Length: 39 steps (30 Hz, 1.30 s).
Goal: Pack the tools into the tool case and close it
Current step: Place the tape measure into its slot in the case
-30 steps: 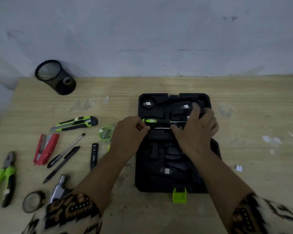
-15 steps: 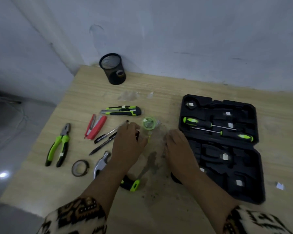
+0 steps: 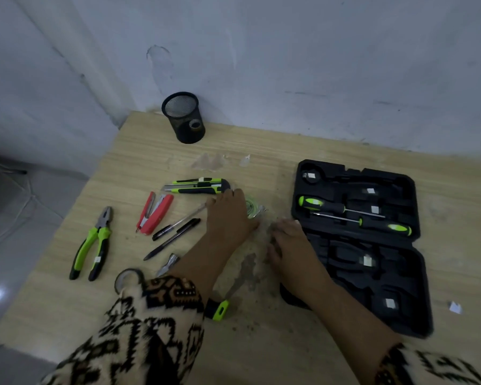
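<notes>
Since half a second ago, left hand point(image 3: 231, 215) reached further, palm down beside green tape roll point(image 3: 252, 207), touching knife point(image 3: 199, 186); grip hidden. Right hand point(image 3: 290, 245) flat, open, empty on table point(image 3: 139, 162), touching open tool case point(image 3: 372, 273), two screwdrivers point(image 3: 331, 207) inside.

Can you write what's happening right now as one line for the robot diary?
step: packing | black tool case: open, two green-black screwdrivers inside | left hand: over clear tape measure | right hand: empty, beside case
</notes>
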### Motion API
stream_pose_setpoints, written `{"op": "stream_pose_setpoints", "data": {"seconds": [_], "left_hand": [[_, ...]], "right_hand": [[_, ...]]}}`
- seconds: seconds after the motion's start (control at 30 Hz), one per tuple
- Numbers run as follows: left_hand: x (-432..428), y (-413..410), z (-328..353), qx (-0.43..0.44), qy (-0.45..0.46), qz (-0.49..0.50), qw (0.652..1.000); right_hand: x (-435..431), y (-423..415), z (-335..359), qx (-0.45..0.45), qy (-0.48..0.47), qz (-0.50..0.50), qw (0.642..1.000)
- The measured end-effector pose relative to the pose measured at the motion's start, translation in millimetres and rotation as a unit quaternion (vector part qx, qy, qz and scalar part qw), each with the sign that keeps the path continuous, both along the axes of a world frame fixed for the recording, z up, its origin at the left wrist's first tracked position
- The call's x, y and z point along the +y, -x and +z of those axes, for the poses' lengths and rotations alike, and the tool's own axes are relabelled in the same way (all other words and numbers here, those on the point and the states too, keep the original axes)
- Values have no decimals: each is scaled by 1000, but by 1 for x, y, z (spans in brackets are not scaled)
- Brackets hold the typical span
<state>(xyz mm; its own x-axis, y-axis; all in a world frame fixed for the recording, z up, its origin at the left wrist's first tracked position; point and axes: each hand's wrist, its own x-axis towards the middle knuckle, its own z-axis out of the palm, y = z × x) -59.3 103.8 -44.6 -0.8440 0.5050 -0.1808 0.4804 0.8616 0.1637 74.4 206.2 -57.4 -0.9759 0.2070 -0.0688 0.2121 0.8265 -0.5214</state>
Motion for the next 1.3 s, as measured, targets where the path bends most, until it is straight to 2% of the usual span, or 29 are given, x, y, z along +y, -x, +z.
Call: {"op": "stream_pose_setpoints", "data": {"seconds": [0.13, 0.33, 0.43, 0.5, 0.57, 0.6, 0.73, 0.87, 0.97, 1.17, 1.3], "left_hand": [[1, 0, 2, -18, -43, 1, 999], [-10, -2, 10, -96, -178, 17, 979], [-15, -13, 30, -94, -239, 8, 966], [-16, -24, 49, -99, -277, -7, 956], [-18, -36, 68, -108, -305, -25, 946], [-17, -42, 77, -110, -311, -35, 943], [-15, -64, 111, -112, -344, -71, 930], [-15, -89, 132, -68, -378, -114, 916], [-17, -107, 136, -53, -398, -110, 909], [-11, -143, 130, -222, -511, -21, 830], [4, -159, 136, -256, -535, -19, 805]], "right_hand": [[4, -1, 16, 7, 64, -21, 998], [9, 1, 35, -12, 199, -119, 973], [13, 8, 49, -29, 307, -210, 928], [19, 11, 64, -42, 413, -252, 874], [24, 10, 83, -42, 509, -244, 824], [27, 7, 91, -35, 534, -223, 815], [33, -17, 120, 7, 565, -166, 808], [35, -50, 143, 75, 650, -168, 737], [38, -72, 150, 111, 664, -174, 719], [44, -99, 156, 155, 650, -211, 714], [47, -112, 157, 173, 658, -221, 698]]}}
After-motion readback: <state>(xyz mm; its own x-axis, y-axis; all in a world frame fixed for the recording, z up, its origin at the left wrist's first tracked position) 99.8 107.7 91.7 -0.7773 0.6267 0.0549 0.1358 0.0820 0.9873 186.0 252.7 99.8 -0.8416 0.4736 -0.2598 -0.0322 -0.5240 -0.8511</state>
